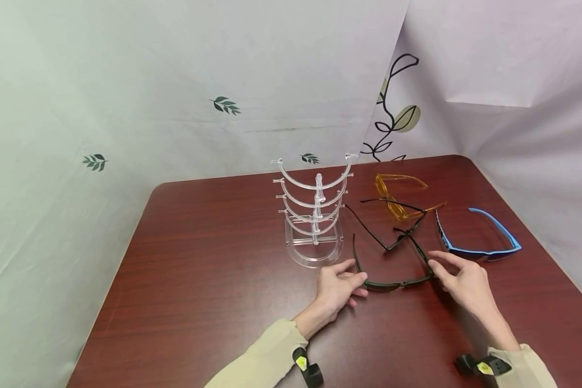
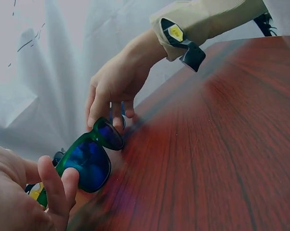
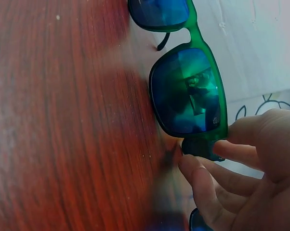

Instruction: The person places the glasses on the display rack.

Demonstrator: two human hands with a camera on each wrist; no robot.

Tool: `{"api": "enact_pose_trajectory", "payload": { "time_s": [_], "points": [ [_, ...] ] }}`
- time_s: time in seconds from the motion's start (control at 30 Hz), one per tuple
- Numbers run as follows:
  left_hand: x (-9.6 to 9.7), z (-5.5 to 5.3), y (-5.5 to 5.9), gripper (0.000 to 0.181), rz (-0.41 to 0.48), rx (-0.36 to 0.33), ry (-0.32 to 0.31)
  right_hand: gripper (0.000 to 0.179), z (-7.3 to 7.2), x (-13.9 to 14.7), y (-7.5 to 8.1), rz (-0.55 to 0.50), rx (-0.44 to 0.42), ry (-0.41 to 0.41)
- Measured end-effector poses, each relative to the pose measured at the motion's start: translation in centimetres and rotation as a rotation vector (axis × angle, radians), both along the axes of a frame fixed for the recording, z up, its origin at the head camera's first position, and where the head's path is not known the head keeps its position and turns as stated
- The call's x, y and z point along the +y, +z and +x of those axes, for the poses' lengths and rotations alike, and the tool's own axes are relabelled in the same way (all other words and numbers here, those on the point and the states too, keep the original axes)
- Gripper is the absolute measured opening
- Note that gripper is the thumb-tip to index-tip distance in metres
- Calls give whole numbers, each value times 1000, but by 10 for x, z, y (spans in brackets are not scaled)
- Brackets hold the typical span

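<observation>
Between my two hands is a pair of green-framed sunglasses (image 1: 383, 286), temples spread and pointing away from me. Blue-green mirrored lenses (image 3: 186, 91) show in the right wrist view. My left hand (image 1: 337, 288) pinches the left front corner by the hinge, thumb in front and index finger along the temple. At the opposite corner, my right hand (image 1: 465, 283) grips the frame near the other hinge between thumb and fingers. Just beyond the left hand stands a clear plastic glasses rack (image 1: 317, 210) with several curved, bare tiers.
Black-framed glasses (image 1: 389, 248) lie right behind the green pair, one temple overlapping orange glasses (image 1: 399, 211) farther back. Blue-framed sunglasses (image 1: 490, 253) rest beyond the right hand. The dark red wooden table (image 1: 199, 269) meets a pale hanging cloth (image 1: 174, 81) at its back.
</observation>
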State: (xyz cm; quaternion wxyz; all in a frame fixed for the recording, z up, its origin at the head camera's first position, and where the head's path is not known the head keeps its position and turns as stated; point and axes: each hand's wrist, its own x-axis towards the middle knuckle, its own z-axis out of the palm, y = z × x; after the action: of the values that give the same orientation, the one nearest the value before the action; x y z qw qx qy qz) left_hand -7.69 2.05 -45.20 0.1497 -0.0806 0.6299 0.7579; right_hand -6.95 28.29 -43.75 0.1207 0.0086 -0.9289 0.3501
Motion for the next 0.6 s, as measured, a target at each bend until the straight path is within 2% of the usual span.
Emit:
{"api": "enact_pose_trajectory", "payload": {
  "time_s": [0.23, 0.6],
  "points": [
    [2, 0, 0, 55, -10, -12, 7, 27, -1, -1, -2, -69, -35, 8],
    [5, 0, 2, 55, 3, -36, 26, 24, -4, -3, -3, -195, -31, 35]
  ]
}}
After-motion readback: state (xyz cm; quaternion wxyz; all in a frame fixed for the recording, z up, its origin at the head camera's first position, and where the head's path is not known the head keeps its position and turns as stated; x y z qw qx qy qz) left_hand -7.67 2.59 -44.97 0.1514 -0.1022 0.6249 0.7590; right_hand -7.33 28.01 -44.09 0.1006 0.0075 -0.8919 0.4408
